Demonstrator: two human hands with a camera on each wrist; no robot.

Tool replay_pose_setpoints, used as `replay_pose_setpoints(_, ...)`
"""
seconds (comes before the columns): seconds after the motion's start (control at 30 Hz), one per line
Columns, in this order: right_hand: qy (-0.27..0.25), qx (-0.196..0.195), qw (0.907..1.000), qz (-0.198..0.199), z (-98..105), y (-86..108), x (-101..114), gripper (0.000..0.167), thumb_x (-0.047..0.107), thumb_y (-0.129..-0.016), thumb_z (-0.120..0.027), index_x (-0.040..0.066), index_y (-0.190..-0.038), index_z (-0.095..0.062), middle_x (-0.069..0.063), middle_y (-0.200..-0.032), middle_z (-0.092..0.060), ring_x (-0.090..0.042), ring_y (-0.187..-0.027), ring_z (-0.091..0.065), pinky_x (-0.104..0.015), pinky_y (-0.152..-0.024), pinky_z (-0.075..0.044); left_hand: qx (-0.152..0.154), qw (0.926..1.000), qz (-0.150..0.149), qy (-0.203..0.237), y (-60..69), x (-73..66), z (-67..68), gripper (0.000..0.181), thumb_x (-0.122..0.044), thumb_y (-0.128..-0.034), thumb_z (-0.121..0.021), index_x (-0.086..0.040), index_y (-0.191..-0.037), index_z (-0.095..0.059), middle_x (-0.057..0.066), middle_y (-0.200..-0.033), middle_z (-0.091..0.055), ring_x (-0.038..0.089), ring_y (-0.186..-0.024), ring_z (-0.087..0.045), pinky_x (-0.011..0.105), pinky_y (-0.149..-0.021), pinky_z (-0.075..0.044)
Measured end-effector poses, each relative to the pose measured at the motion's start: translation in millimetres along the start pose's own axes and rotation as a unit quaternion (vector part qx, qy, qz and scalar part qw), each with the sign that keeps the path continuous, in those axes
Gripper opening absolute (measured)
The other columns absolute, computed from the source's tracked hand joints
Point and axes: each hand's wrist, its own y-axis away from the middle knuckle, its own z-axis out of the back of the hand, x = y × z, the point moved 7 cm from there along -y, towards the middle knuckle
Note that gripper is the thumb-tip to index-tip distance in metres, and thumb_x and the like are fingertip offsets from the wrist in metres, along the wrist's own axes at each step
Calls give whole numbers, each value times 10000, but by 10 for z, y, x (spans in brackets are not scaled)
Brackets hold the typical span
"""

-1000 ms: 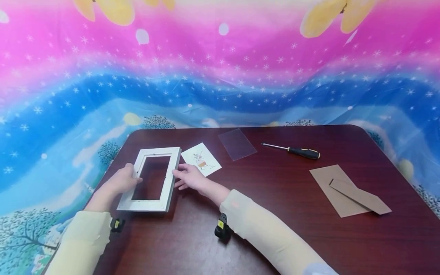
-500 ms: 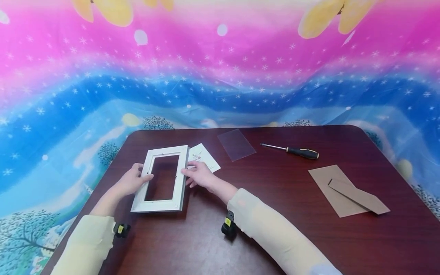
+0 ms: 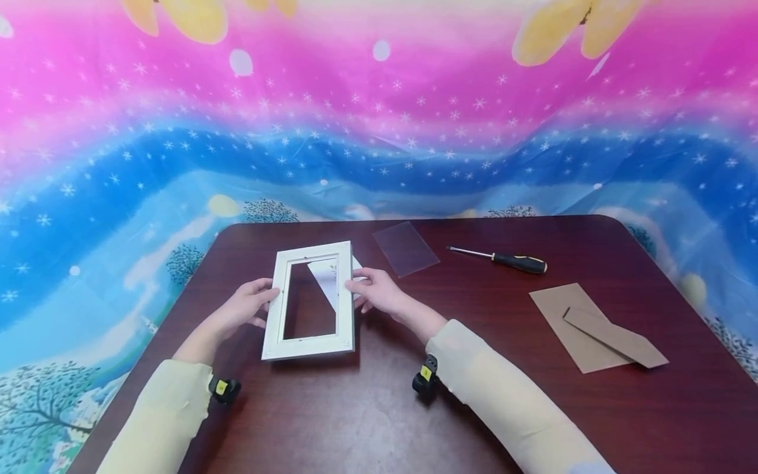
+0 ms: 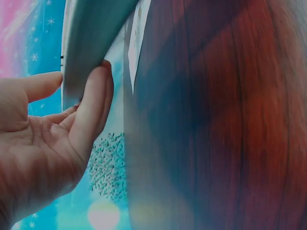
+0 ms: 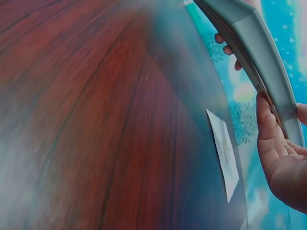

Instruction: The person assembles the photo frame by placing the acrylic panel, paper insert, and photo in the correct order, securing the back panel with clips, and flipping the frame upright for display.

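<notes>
The left hand point(image 3: 239, 306) and the right hand point(image 3: 381, 293) pinched opposite sides of the white picture frame point(image 3: 308, 347), raised above the table point(image 3: 379, 401), its opening partly showing the card point(image 3: 324, 275). Positioning seemed in hand; next probably needed level, even lowering.

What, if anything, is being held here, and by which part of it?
The white frame, by its two long sides: the left hand grips its left side, the right hand its right.
</notes>
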Motion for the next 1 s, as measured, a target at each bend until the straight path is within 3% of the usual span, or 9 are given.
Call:
replay_pose_setpoints(0.2,-109,-77,9999,-68,178,46,-63,427,109,-982,-570,-104,-1338,-468,-255,-1083,-661,-121,-614,-619,-224,-510,-467,207,9983,-108,529,-81,-49,-92,528,-232,-1026,-496,98,-1402,-326,94,-949,-625,187,-816,-633,370,-622,-559)
replay_pose_setpoints(0.37,-122,-119,9998,-125,371,123,-98,426,109,-989,-551,-112,-1340,-456,-232,-1049,-669,-128,-621,-615,-229,-515,-469,389,9952,-171,884,-154,-123,-242,525,-216,-1015,-517,97,-1393,-334,68,-926,-638,177,-808,-644,363,-616,-559)
replay_pose_setpoints(0.7,335,-293,9989,-157,834,307,-155,452,152,-995,-546,-120,-1342,-442,-62,-850,-655,-132,-620,-581,-252,-530,-468,773,9911,-265,1047,-300,-295,-633,507,-204,-1003,-542,78,-1381,-356,182,-1081,-637,231,-870,-657,368,-634,-563)
replay_pose_setpoints(1.0,729,-428,9961,-249,1172,474,-211,476,178,-1006,-530,-101,-1375,-420,-98,-907,-656,-142,-647,-579,-261,-550,-473,1049,9860,-333,1250,-390,-453,-973,506,-158,-998,-542,46,-1400,-313,139,-963,-654,240,-799,-658,345,-604,-557)
